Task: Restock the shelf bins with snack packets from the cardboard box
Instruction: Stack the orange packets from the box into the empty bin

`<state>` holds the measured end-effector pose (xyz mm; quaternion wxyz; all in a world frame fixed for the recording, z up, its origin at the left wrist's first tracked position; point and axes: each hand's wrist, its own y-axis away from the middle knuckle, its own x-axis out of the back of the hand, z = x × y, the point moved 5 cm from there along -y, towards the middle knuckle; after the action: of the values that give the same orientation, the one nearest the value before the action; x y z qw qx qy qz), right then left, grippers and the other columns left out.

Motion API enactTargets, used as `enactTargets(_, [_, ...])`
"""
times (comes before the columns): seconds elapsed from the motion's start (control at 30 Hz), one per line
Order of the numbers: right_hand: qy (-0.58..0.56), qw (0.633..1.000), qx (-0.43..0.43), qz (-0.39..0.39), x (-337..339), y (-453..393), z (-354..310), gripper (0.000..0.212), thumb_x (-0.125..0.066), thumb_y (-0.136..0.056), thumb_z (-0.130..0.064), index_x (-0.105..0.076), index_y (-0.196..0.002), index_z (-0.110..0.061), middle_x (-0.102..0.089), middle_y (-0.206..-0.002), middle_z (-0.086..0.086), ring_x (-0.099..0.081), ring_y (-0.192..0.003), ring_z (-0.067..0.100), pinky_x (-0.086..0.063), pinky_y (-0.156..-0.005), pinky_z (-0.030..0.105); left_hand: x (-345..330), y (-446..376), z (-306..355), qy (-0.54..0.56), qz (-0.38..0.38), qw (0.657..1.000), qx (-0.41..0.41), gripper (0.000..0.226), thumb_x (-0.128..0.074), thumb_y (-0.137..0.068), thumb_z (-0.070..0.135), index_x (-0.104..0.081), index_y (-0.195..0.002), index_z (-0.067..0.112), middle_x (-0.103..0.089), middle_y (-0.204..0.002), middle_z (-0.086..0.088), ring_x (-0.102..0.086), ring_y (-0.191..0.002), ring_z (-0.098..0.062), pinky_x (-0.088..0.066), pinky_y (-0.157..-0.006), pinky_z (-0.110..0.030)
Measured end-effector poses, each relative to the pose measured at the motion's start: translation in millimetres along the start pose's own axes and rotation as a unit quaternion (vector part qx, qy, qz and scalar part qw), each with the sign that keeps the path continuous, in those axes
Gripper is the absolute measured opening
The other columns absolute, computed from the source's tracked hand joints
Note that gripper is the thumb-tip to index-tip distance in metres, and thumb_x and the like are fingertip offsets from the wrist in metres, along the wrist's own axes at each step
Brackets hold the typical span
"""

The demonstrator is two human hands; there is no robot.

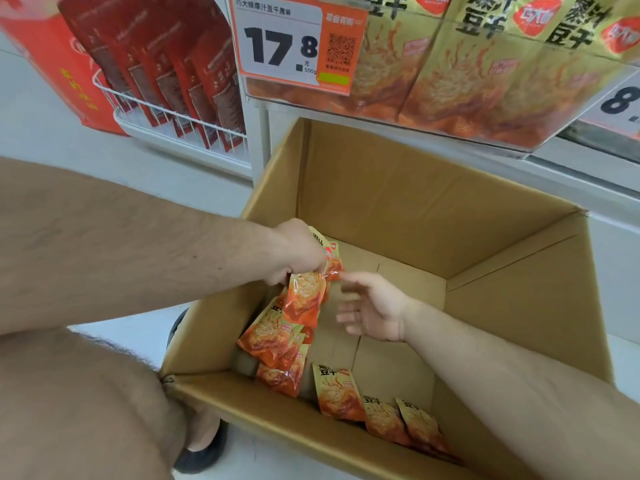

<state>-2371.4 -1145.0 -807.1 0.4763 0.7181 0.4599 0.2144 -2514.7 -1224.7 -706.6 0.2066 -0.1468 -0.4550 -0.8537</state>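
An open cardboard box (398,188) stands on the floor below the shelf. My left hand (298,252) grips a bunch of orange-and-yellow snack packets (306,299) inside the box, near its left wall. My right hand (375,308) hovers just right of that bunch, fingers relaxed and holding nothing. More loose packets (277,348) lie against the left wall, and several others (384,407) lean along the near wall. Above the box, a clear shelf bin (450,95) holds the same gold-and-orange packets.
A price tag reading 17.8 (294,46) hangs on the bin's left end. To the left, a white wire rack (166,116) holds dark red pouches. My bare knee (79,403) and a dark shoe (204,452) are beside the box's near left corner.
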Motion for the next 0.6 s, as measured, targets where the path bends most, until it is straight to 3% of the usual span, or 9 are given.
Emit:
enactTargets(0.1, [0.289, 0.939, -0.151, 0.114, 25.9, -33.8, 54.7, 0.040, -0.064, -0.089, -0.042, -0.055, -0.117, -0.015, -0.050, -0.085, 0.003, -0.047, -0.064, 0.014, -0.041, -0.054, 0.024, 4.5, -6.2, -4.4, -0.002, -0.015, 1.000, 0.002, 0.026, -0.070, -0.081, 0.001, -0.048, -0.075, 0.015, -0.031, -0.057, -0.001, -0.026, -0.048, -0.017, -0.025, -0.047, -0.022])
enactTargets(0.2, [0.365, 0.894, -0.252, 0.055, 13.9, -47.5, 93.7, 0.065, -0.058, -0.095, -0.046, -0.040, -0.145, -0.009, -0.058, -0.101, 0.010, -0.052, -0.069, 0.014, -0.045, -0.050, 0.018, 4.6, -12.7, -10.5, -0.006, -0.022, 1.000, -0.002, 0.021, -0.073, -0.078, 0.001, -0.056, -0.084, 0.012, -0.043, -0.070, -0.005, -0.033, -0.053, -0.018, -0.023, -0.040, -0.019])
enactTargets(0.27, [0.363, 0.892, -0.266, 0.035, 5.3, -54.7, 107.5, 0.074, -0.058, -0.095, -0.046, -0.032, -0.150, -0.004, -0.047, -0.144, 0.018, -0.058, -0.112, 0.022, -0.052, -0.087, 0.027, 4.3, -15.7, -12.8, 0.002, -0.024, 1.000, -0.010, 0.019, -0.074, -0.078, -0.001, -0.061, -0.089, 0.008, -0.050, -0.076, -0.007, -0.042, -0.058, -0.018, -0.031, -0.045, -0.023])
enactTargets(0.3, [0.358, 0.894, -0.268, 0.028, 1.9, -57.5, 111.5, 0.075, -0.060, -0.095, -0.044, -0.032, -0.150, 0.000, -0.037, -0.153, 0.019, -0.046, -0.133, 0.027, -0.042, -0.105, 0.033, 4.4, -17.6, -13.5, 0.006, -0.024, 1.000, -0.013, 0.020, -0.075, -0.078, -0.001, -0.063, -0.093, 0.005, -0.056, -0.080, -0.008, -0.048, -0.063, -0.019, -0.037, -0.052, -0.026])
enactTargets(0.37, [0.335, 0.905, -0.263, 0.015, -0.5, -60.0, 113.9, 0.075, -0.060, -0.096, -0.037, -0.028, -0.150, 0.005, -0.027, -0.158, 0.020, -0.027, -0.146, 0.031, -0.027, -0.117, 0.040, 4.4, -19.7, -14.0, 0.016, -0.026, 0.999, -0.015, 0.030, -0.077, -0.077, 0.000, -0.065, -0.104, 0.003, -0.066, -0.090, -0.010, -0.056, -0.073, -0.022, -0.042, -0.060, -0.030])
enactTargets(0.43, [0.291, 0.924, -0.246, 0.025, 4.4, -57.9, 106.7, 0.070, -0.059, -0.098, -0.028, -0.025, -0.150, 0.005, -0.027, -0.158, 0.021, -0.025, -0.147, 0.034, -0.026, -0.116, 0.042, 5.8, -20.5, -10.2, 0.020, -0.023, 0.999, -0.024, 0.029, -0.077, -0.079, 0.001, -0.064, -0.104, 0.006, -0.071, -0.098, -0.014, -0.060, -0.076, -0.022, -0.043, -0.057, -0.027])
enactTargets(0.5, [0.240, 0.947, -0.200, 0.071, 22.2, -48.8, 87.1, 0.053, -0.066, -0.094, -0.020, -0.045, -0.138, 0.001, -0.049, -0.142, 0.018, -0.047, -0.131, 0.032, -0.043, -0.103, 0.038, 9.5, -19.4, -1.6, 0.021, -0.020, 0.999, -0.036, 0.026, -0.074, -0.082, 0.001, -0.062, -0.104, 0.009, -0.068, -0.097, -0.012, -0.058, -0.076, -0.022, -0.039, -0.053, -0.025])
enactTargets(0.53, [0.210, 0.958, -0.169, 0.092, 33.6, -40.3, 73.9, 0.036, -0.070, -0.091, -0.020, -0.056, -0.121, -0.004, -0.063, -0.122, 0.015, -0.061, -0.107, 0.027, -0.051, -0.083, 0.033, 12.6, -18.4, 4.4, 0.021, -0.020, 0.999, -0.043, 0.025, -0.071, -0.085, -0.001, -0.061, -0.106, 0.009, -0.065, -0.097, -0.011, -0.056, -0.077, -0.022, -0.037, -0.052, -0.025])
enactTargets(0.6, [0.118, 0.984, -0.100, 0.086, 50.7, -17.0, 43.6, 0.012, -0.071, -0.090, -0.018, -0.061, -0.093, -0.014, -0.069, -0.081, 0.004, -0.053, -0.059, 0.011, -0.031, -0.045, 0.019, 22.1, -16.3, 16.7, 0.023, -0.015, 0.998, -0.053, 0.028, -0.063, -0.088, -0.003, -0.059, -0.112, 0.009, -0.062, -0.102, -0.012, -0.054, -0.083, -0.023, -0.038, -0.056, -0.026])
